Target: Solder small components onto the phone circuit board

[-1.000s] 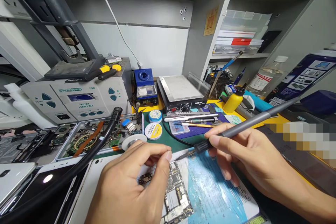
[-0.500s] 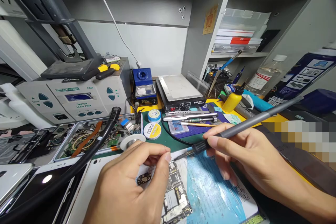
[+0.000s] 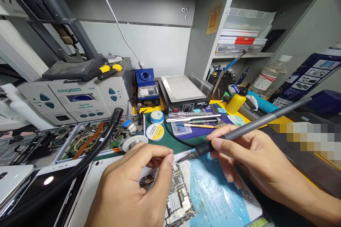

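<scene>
My right hand point(image 3: 239, 152) is wrapped round a soldering iron point(image 3: 253, 124) by its ribbed black grip, the grey handle rising to the right. Its metal tip points left, close to the fingertips of my left hand point(image 3: 141, 184). Thumb and forefinger of that hand are pinched together; whatever lies between them is too small to make out. Under the iron tip is a phone circuit board point(image 3: 179, 198), partly covered by my left hand. It rests on a blue and white printed pad point(image 3: 215, 188). A white spool point(image 3: 142, 140) shows just behind my left hand.
Black hose point(image 3: 103, 142) crosses the left side over phones point(image 3: 39, 191) and a tray of parts point(image 3: 69, 134). Behind stand a hot-air station point(image 3: 80, 95), a blue soldering station point(image 3: 146, 81) and a heating plate point(image 3: 183, 88). Round tubs point(image 3: 155, 132), tools and a yellow bottle point(image 3: 236, 101) sit close by.
</scene>
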Demonstrator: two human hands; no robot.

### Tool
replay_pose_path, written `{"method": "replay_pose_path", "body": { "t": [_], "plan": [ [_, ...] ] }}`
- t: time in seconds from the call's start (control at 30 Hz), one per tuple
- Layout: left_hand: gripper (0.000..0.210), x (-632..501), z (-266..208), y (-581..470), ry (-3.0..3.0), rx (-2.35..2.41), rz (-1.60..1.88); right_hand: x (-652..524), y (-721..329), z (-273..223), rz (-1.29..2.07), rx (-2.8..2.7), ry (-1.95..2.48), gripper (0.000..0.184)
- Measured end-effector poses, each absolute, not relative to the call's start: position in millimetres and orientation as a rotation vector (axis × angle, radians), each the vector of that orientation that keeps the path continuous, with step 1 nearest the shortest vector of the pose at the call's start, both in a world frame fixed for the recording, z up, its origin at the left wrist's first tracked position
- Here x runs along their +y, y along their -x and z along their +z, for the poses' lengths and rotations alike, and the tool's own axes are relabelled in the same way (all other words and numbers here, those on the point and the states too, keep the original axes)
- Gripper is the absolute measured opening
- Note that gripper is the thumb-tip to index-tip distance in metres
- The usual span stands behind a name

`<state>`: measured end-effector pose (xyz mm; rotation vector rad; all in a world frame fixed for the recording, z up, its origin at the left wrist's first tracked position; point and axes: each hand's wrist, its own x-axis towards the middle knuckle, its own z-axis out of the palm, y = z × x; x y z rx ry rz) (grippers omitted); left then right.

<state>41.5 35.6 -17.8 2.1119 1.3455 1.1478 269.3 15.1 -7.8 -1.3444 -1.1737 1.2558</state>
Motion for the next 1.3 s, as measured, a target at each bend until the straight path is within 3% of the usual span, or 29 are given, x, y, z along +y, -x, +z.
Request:
{"method": "replay_pose_path", "body": {
  "t": [1.3],
  "plan": [
    [0.016, 33.8, -18.1, -48.1, -1.994, 1.374, 1.189, 14.7, -269.8, -6.6, 1.264, -1.181, 1.312, 0.009]
  ]
}}
